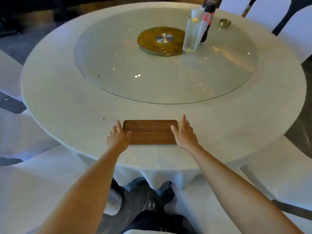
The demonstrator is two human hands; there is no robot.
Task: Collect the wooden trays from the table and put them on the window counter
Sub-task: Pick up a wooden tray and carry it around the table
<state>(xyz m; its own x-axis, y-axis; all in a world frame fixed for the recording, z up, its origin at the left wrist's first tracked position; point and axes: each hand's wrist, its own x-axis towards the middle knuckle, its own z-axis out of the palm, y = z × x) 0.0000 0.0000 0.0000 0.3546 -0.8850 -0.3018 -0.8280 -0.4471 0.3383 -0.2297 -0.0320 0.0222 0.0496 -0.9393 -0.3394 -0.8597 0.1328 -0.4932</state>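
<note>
- Wooden tray (pixel 150 132) sits flat at the 6 o'clock edge of the round table (pixel 67 102), long side facing the person, nothing on it.
- Left hand (pixel 118 138) is at the tray's 9 o'clock end, fingers straight and slightly fanned, thumb lying over the tray's corner. No grip on it yet.
- Right hand (pixel 184 135) mirrors that at 3 o'clock, fingers straight and close together, thumb resting on the tray's surface.
- Nothing else near the tray, just white tablecloth around it.
- Past it at 12 o'clock is a glass lazy susan (pixel 118 65) with a gold hub (pixel 162 40).
- Around 1 o'clock on the glass: a clear ribbed pitcher (pixel 193 34) with a cola bottle (pixel 208 12) right behind it; a small brass bowl (pixel 224 23) lies further right.
- White-covered chairs (pixel 293 27) ring the table.
</note>
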